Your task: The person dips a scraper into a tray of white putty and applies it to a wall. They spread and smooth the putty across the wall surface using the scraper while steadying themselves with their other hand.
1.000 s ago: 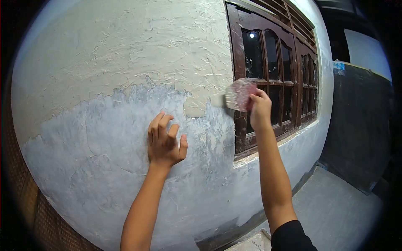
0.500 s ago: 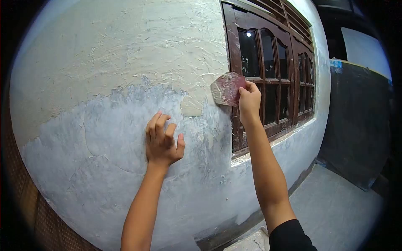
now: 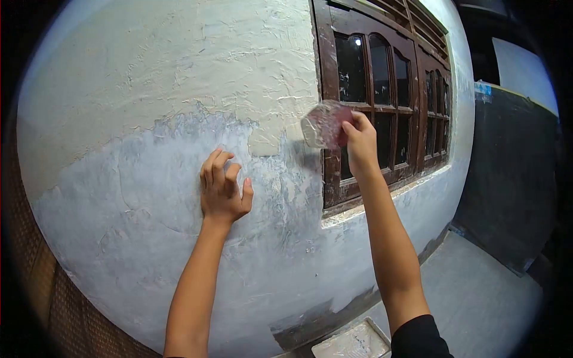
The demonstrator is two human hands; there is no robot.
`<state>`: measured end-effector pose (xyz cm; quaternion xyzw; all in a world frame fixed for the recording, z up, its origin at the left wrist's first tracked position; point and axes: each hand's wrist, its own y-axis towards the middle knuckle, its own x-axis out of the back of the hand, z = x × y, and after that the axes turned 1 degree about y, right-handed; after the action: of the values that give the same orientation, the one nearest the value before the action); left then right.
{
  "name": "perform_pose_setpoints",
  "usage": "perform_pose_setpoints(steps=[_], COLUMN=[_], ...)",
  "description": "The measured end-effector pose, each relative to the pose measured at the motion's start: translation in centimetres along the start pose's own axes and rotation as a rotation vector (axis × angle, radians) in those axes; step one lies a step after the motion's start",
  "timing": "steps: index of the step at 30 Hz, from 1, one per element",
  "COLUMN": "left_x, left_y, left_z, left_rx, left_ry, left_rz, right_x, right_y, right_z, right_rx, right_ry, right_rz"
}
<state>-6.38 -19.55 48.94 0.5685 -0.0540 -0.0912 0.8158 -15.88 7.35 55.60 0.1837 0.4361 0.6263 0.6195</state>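
In my right hand (image 3: 360, 143) is a maroon putty spreader (image 3: 325, 125), pinched between thumb and fingers. Pale putty coats its broad face. It is held up in front of the window frame's left edge; whether it touches the wall cannot be told. My left hand (image 3: 224, 185) is at the wall (image 3: 149, 185), lower and to the left, fingers spread and bent, holding nothing. Cream putty (image 3: 179, 77) covers the upper wall in rough ridges, with a ragged lower edge above bluish-grey surface. A small putty patch (image 3: 264, 145) extends downward between my hands.
A brown wooden window (image 3: 382, 107) with dark panes is set into the wall at right, above a pale sill. Below, a putty-smeared tray (image 3: 352, 341) stands near the wall's foot. A dark board (image 3: 507, 173) leans at far right; woven matting (image 3: 68, 310) borders the left.
The view has shifted slightly, bringing more of the tray into sight. The spreader has moved a little to the right relative to the window frame. My left hand keeps its place at the wall.
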Motion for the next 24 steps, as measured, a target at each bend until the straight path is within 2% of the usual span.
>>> perform_pose_setpoints(steps=[2, 5, 8, 12, 14, 16, 17, 18, 20, 21, 22, 24], left_x=[0.1, 0.4, 0.0, 0.0, 0.1, 0.0, 0.0, 0.0, 0.0, 0.0, -0.1, -0.1], left_y=[0.1, 0.1, 0.1, -0.1, -0.2, -0.1, -0.1, -0.1, -0.2, -0.3, -0.3, -0.2], left_z=[0.0, -0.1, 0.0, 0.0, 0.0, 0.0, -0.1, -0.1, 0.0, 0.0, 0.0, 0.0], left_rx=[0.002, 0.008, 0.003, 0.002, 0.01, 0.005, 0.005, 0.006, 0.007, 0.008, 0.007, 0.006], left_ry=[0.021, 0.049, 0.037, 0.041, 0.04, 0.037, 0.044, 0.042, 0.051, 0.049, 0.044, 0.048], left_rz=[-0.004, 0.02, -0.005, -0.02, -0.018, -0.025, -0.031, -0.026, -0.028, -0.019, -0.011, -0.021], right_x=[-1.5, -3.2, -4.2, -4.1, -4.3, -4.9, -5.3, -5.6, -6.1, -6.2, -6.0, -5.5], right_y=[1.8, 5.7, 8.9, 13.8, 12.0, 11.4, 11.6, 11.8, 12.3, 13.3, 14.0, 15.0], right_z=[1.0, 1.6, 3.3, 4.0, 6.0, 5.9, 5.5, 5.6, 6.2, 6.4, 6.7, 7.0], right_rx=[0.057, 0.275, 0.471, 0.483, 0.355, 0.386, 0.439, 0.446, 0.589, 0.535, 0.529, 0.476], right_ry=[-0.016, -0.161, -0.539, -0.362, -0.216, -0.451, -0.464, -0.46, -0.538, -0.508, -0.446, -0.354], right_rz=[0.033, 0.15, 0.099, 0.069, 0.275, 0.413, 0.453, 0.459, 0.277, 0.23, 0.236, 0.377])
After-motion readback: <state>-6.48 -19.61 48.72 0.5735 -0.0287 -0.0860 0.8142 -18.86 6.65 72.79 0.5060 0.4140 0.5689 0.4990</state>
